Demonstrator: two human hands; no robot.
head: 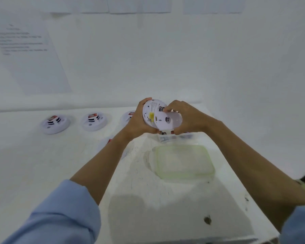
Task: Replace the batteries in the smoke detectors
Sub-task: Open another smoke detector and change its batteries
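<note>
I hold a white smoke detector (pixel 152 110) up over the table, its back with a yellow tab facing me. My left hand (pixel 139 120) grips its left rim. My right hand (pixel 185 117) holds the round white back plate (pixel 167 121) against the detector's lower right, fingers curled round its edge. Three more detectors lie on the table: one at the far left (pixel 55 124), one beside it (pixel 94 120), and one (pixel 128 115) partly hidden behind my left hand. Another (pixel 106 142) peeks out from under my left forearm.
A clear plastic container (pixel 176 137) holding small batteries sits just below my hands. Its greenish transparent lid (pixel 184 162) lies nearer me on the white table (pixel 42 164). A printed sheet (pixel 25 55) hangs on the white wall at the left.
</note>
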